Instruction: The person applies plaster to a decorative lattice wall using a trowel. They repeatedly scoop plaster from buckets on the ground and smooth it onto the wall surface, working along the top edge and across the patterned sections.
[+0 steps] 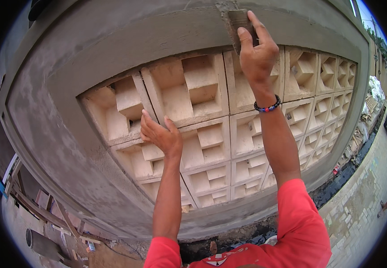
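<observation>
My right hand (258, 56), with a beaded bracelet at its wrist, reaches up high. Its thumb and fingers grip a small flat brown-grey board (240, 21), which lies against the grey plastered band (157, 38) above the blocks. A patch of rougher mortar (226, 6) shows by the board's upper end. Lower and to the left, my left hand (162, 136) is empty, its fingers stretched out against the cream ventilation blocks (166, 91), near the joint between two of them. Part of the board is hidden behind my right fingers.
The blocks fill a grey plastered frame (64, 96). A dark wet gutter (336, 190) runs along the wall's foot, with paving (358, 210) beyond it at right. White sacks and rubble (374, 96) lie at the far right. Planks and a dark cylinder (43, 244) lie at lower left.
</observation>
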`<state>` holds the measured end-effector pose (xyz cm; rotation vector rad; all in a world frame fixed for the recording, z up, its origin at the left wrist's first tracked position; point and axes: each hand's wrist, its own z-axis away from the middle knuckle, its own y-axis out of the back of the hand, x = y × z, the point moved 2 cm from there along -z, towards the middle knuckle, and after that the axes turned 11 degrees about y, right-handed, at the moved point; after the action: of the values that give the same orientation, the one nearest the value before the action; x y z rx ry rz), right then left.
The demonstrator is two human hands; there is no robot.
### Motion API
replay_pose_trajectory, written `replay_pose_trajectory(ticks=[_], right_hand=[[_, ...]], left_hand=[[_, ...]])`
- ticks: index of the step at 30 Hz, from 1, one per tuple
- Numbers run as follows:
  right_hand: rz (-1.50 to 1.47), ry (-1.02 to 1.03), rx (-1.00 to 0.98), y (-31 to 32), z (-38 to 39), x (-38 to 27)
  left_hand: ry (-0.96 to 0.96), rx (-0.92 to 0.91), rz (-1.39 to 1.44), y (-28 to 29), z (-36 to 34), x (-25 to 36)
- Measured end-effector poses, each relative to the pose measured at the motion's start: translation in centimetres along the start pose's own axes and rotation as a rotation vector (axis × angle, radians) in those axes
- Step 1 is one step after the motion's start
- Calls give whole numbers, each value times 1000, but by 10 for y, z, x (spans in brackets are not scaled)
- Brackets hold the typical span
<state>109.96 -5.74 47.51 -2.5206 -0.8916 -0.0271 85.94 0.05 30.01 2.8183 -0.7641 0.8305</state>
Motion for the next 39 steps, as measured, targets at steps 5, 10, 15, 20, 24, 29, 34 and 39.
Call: replay_pose_trajectory(ticks=[5, 10, 15, 20, 24, 29, 34, 39], right_hand=[[275, -193, 116, 44, -29, 85], [112, 30, -20, -37, 1, -17], [-289, 84, -215, -74, 37, -84], [63, -81, 94, 14, -1, 17], [218, -178, 124, 33, -5, 58], [-12, 26, -77, -74, 39, -72], [-600, -202, -254, -111, 68, -146], [-1440, -963, 43, -32, 42, -70]], left_hand=[[-18, 5, -18, -4, 2, 0], [-16, 2, -11, -6, 4, 2], [22, -6, -11, -7, 2, 1], [-5, 7, -19, -2, -1, -1], [-40, 31, -20, -7, 3, 2], [-21, 14, 3, -9, 6, 5], [-21, -20, -38, -11, 2, -6], [-10, -11, 6, -3, 0, 0]])
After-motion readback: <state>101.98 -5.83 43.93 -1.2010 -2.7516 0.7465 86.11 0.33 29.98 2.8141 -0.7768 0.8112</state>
